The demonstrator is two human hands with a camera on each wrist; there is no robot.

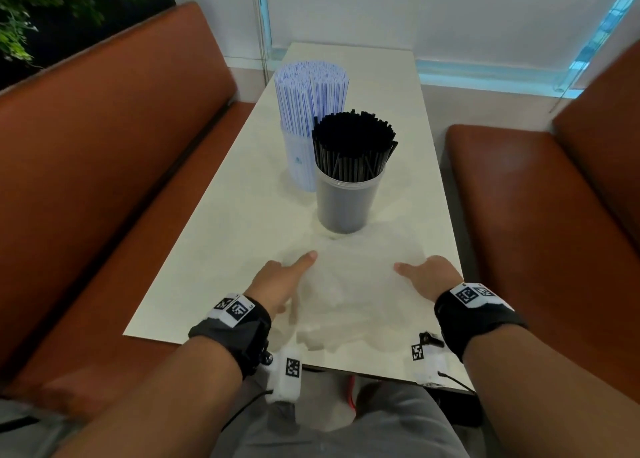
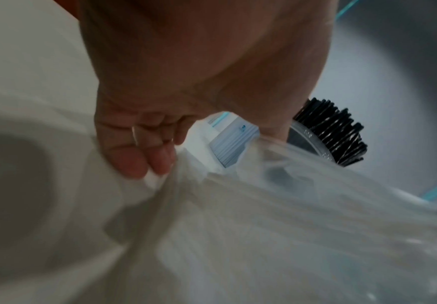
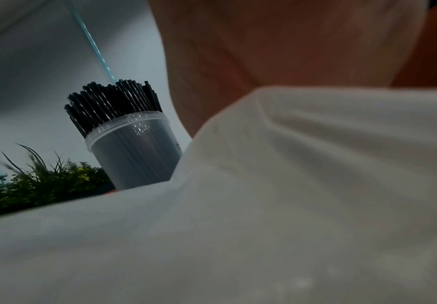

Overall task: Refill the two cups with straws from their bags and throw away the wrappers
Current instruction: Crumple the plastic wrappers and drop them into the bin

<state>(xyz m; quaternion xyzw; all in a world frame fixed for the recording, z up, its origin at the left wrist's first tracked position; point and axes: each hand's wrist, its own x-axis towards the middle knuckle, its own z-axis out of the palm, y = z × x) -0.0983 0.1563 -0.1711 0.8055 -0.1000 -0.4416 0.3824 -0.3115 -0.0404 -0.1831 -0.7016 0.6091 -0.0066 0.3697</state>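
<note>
A clear cup (image 1: 300, 161) packed with blue-striped white straws stands mid-table. In front of it a clear cup (image 1: 346, 204) holds black straws (image 1: 355, 138). Crumpled clear plastic wrapper (image 1: 349, 298) lies at the near edge between my hands. My left hand (image 1: 284, 281) grips its left side; the wrist view shows the curled fingers (image 2: 139, 152) pinching a fold of wrapper (image 2: 264, 226). My right hand (image 1: 429, 274) holds the right side, thumb out, fingers curled down into the plastic. In the right wrist view the wrapper (image 3: 290, 185) hides those fingers under the palm (image 3: 264, 41), beside the black-straw cup (image 3: 134, 152).
The pale table (image 1: 242, 232) runs away from me between two brown padded benches (image 1: 104, 145) (image 1: 554, 215). A white wall with blue-lit glass closes the far end. Green plants (image 1: 31, 10) stand behind the left bench.
</note>
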